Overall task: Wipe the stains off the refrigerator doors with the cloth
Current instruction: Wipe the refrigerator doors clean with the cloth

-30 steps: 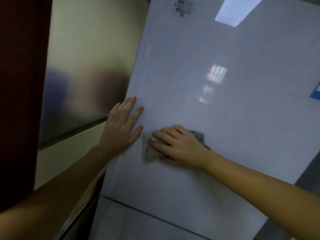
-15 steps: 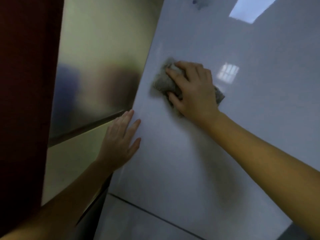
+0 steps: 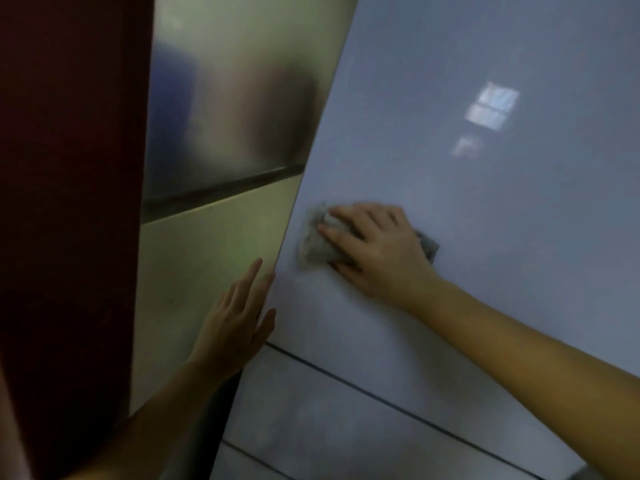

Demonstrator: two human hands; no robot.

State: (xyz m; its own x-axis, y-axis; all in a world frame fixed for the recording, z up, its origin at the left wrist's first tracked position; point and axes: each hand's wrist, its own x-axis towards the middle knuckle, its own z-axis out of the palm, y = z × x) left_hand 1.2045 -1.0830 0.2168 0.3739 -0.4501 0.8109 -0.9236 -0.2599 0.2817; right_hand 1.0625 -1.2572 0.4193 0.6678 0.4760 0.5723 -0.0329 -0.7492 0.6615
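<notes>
A glossy pale-grey refrigerator door (image 3: 485, 202) fills the right of the view, tilted. My right hand (image 3: 377, 247) presses a crumpled grey cloth (image 3: 315, 244) flat against the door near its left edge; part of the cloth sticks out behind the wrist side of the hand. My left hand (image 3: 235, 320) lies flat with fingers together and thumb apart on the door's left edge, just below the cloth. No stains are clear under the blur.
A dark seam (image 3: 398, 400) separates the upper door from a lower door (image 3: 329, 431). To the left stands a brushed-metal refrigerator side (image 3: 214, 133) with a horizontal gap, then a dark red surface (image 3: 62, 202).
My right hand with the cloth went up the door and has come back down near its left edge. My left hand slid slightly down along the edge. The view shifted downward.
</notes>
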